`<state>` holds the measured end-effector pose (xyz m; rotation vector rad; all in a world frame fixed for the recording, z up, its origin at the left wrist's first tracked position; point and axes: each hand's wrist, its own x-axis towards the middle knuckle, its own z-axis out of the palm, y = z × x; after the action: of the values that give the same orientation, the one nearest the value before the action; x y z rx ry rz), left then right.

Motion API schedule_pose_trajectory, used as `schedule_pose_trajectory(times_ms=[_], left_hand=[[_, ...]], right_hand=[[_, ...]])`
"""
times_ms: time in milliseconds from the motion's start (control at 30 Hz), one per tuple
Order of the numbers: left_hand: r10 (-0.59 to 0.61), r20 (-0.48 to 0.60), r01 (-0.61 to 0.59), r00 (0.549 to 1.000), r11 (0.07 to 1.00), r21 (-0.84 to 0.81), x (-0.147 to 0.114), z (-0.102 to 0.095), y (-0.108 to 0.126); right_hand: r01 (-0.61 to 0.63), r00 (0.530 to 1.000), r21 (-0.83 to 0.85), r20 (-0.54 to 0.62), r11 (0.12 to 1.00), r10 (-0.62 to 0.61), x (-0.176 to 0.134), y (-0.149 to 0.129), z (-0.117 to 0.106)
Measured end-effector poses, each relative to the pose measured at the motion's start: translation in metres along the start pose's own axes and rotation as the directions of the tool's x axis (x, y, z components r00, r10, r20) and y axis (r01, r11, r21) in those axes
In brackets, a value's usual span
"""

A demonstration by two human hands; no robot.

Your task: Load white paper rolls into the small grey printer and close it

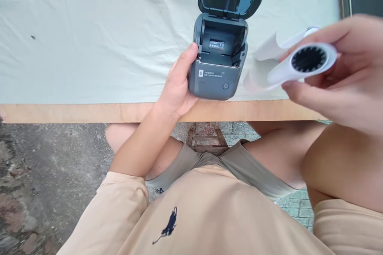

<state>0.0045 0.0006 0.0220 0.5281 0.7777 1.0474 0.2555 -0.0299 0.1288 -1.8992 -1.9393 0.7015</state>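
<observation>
White roll [285,68], probably light and easily creased, best held round its ends, is pinched in the right hand [348,73] over the desk [74,113]; the left hand [178,81], half closed, clasps the printer [214,77].

Your printer [217,65] was slate grey; right of it, your paper roll [283,71] was white with a black core [309,59]; around it, the cloth [104,40] was pale mint.
</observation>
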Motion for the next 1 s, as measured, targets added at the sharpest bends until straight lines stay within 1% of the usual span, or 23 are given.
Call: schedule_pose_trajectory(times_ms=[67, 133, 200, 267, 333, 367, 400, 433, 467, 500, 533, 567, 600, 633, 667, 767, 833, 867, 900, 967, 1000], left_hand=[[-0.001, -0.008, 0.001, 1.0, 1.0, 0.018, -0.004, -0.002, 0.001], [0.006, -0.011, -0.006, 1.0, 0.999, 0.045, -0.007, -0.004, 0.002], [0.023, -0.015, -0.022, 1.0, 0.998, 0.065, -0.01, -0.006, 0.001], [0.038, -0.044, -0.034, 0.998, 0.995, 0.089, -0.01, -0.005, 0.002], [0.03, -0.065, -0.022, 0.997, 0.993, 0.115, -0.01, -0.004, 0.002], [0.019, -0.071, -0.01, 0.997, 0.993, 0.117, -0.01, -0.003, 0.003], [0.006, -0.07, 0.002, 0.998, 0.994, 0.107, -0.009, -0.003, 0.003], [-0.004, -0.064, 0.01, 0.998, 0.996, 0.089, -0.009, -0.003, 0.004], [-0.011, -0.055, 0.015, 0.998, 0.997, 0.069, -0.008, -0.003, 0.004], [-0.015, -0.046, 0.017, 0.999, 0.998, 0.054, -0.008, -0.003, 0.004], [-0.015, -0.037, 0.016, 0.999, 0.999, 0.046, -0.007, -0.003, 0.004], [-0.013, -0.026, 0.014, 1.0, 0.999, 0.044, -0.007, -0.004, 0.005], [-0.012, -0.01, 0.012, 1.0, 0.999, 0.047, -0.006, -0.004, 0.005], [-0.008, 0.005, 0.008, 1.0, 0.999, 0.05, -0.006, -0.004, 0.005], [-0.006, 0.021, 0.005, 1.0, 0.999, 0.052, -0.006, -0.004, 0.005], [-0.003, 0.042, 0.0, 0.999, 0.998, 0.061, -0.004, -0.004, 0.005], [-0.001, 0.025, 0.0, 1.0, 0.998, 0.065, -0.004, -0.004, 0.005], [-0.002, 0.015, 0.001, 1.0, 0.998, 0.061, -0.003, -0.004, 0.004], [-0.001, 0.008, 0.001, 1.0, 0.998, 0.056, -0.003, -0.004, 0.004], [0.005, -0.003, -0.005, 1.0, 0.999, 0.054, -0.002, -0.004, 0.003], [0.012, -0.01, -0.011, 1.0, 0.998, 0.065, -0.001, -0.004, 0.002]], right_hand=[[-0.027, 0.998, 0.072, 0.058, 0.997, 0.023, -0.004, 0.015, 0.006], [-0.05, 0.994, 0.066, 0.102, 0.997, 0.043, -0.004, 0.025, 0.013], [-0.052, 0.992, 0.035, 0.117, 0.998, 0.048, -0.003, 0.032, 0.018], [-0.041, 0.989, 0.019, 0.144, 0.999, 0.037, -0.003, 0.037, 0.019], [-0.028, 0.989, 0.059, 0.148, 0.998, 0.019, -0.003, 0.045, 0.016], [-0.015, 0.997, 0.103, 0.075, 0.995, 0.007, -0.003, 0.05, 0.014], [0.013, 0.998, 0.145, -0.064, 0.989, -0.004, -0.003, 0.055, 0.012], [0.049, 0.974, 0.163, -0.224, 0.985, -0.012, -0.001, 0.06, 0.012], [0.082, 0.934, 0.151, -0.358, 0.985, -0.023, 0.003, 0.065, 0.012], [0.096, 0.899, 0.122, -0.436, 0.988, -0.034, 0.008, 0.07, 0.013], [0.08, 0.906, 0.087, -0.423, 0.993, -0.036, 0.014, 0.073, 0.015], [0.044, 0.933, 0.056, -0.358, 0.997, -0.021, 0.02, 0.074, 0.018], [0.001, 0.964, 0.031, -0.265, 1.0, 0.007, 0.027, 0.074, 0.02], [-0.042, 0.98, 0.015, -0.196, 0.999, 0.044, 0.033, 0.073, 0.023], [-0.082, 0.982, 0.006, -0.168, 0.997, 0.081, 0.039, 0.072, 0.026], [-0.183, 0.969, 0.006, -0.17, 0.983, 0.181, 0.049, 0.069, 0.032], [-0.206, 0.961, 0.028, -0.18, 0.978, 0.208, 0.054, 0.07, 0.034], [-0.182, 0.964, 0.051, -0.189, 0.982, 0.189, 0.055, 0.069, 0.034], [-0.132, 0.965, 0.081, -0.219, 0.988, 0.147, 0.056, 0.067, 0.034], [0.013, 0.953, 0.09, -0.301, 0.996, 0.015, 0.056, 0.057, 0.03], [0.081, 0.95, 0.068, -0.306, 0.994, -0.057, 0.054, 0.049, 0.027]])
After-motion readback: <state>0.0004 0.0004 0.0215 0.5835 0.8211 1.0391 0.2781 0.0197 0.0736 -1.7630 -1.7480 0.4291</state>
